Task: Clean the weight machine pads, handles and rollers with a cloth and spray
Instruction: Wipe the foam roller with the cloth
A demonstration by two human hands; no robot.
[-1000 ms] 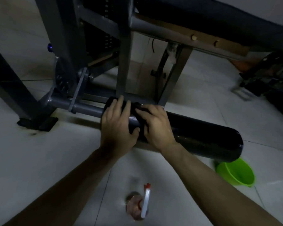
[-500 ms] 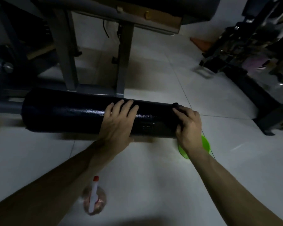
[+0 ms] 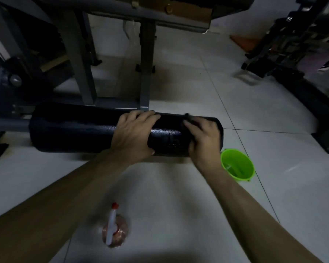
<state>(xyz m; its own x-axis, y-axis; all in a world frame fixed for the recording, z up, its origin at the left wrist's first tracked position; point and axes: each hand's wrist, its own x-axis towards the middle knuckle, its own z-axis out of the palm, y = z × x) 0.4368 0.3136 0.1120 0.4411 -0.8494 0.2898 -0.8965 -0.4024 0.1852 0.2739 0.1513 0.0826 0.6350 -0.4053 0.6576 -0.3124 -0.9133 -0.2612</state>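
A long black roller pad lies across the middle of the view, mounted on a grey bar at its left end. My left hand rests flat on top of the roller near its middle, fingers spread over it. Near the roller's right end my right hand presses a dark cloth against the pad; only a small dark edge of the cloth shows past the fingers. A spray bottle with a white trigger and red tip stands on the floor between my forearms.
A bright green bucket sits on the tiled floor just right of the roller's end. The grey machine frame legs rise behind the roller. Dark equipment fills the right side.
My right hand has slid from the roller's middle toward its right end with the cloth. The left hand stays on the roller. The view has shifted right.
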